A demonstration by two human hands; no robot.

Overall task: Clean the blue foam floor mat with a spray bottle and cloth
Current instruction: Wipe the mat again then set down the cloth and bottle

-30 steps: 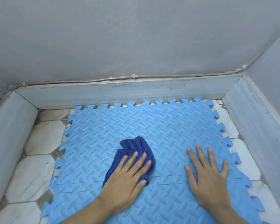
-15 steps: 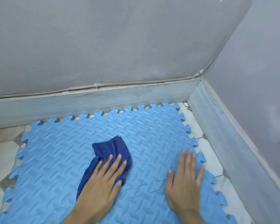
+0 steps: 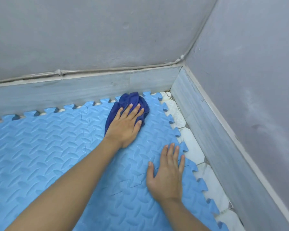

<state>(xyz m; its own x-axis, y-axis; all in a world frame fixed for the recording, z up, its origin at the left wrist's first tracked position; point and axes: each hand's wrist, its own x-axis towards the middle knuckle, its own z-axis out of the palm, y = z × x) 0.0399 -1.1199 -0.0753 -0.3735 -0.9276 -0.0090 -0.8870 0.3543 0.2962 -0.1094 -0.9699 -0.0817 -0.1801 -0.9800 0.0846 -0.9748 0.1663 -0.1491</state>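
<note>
The blue foam floor mat (image 3: 43, 147), made of interlocking textured tiles with toothed edges, covers most of the floor. A dark blue cloth (image 3: 132, 100) lies bunched at the mat's far right corner, close to the skirting. My left hand (image 3: 126, 124) presses flat on the cloth, fingers spread over it, arm stretched far forward. My right hand (image 3: 168, 172) rests palm down on the mat near its right edge, fingers apart, holding nothing. No spray bottle is in view.
A grey skirting board (image 3: 73, 92) runs along the back wall and another along the right wall (image 3: 223, 147), meeting at a corner. A narrow strip of white floor tiles (image 3: 193, 150) shows between the mat's right edge and the wall.
My left hand has pushed the cloth forward and right, from the mat's middle to its far right corner. The view has turned toward the right wall. My right hand stays flat on the mat.
</note>
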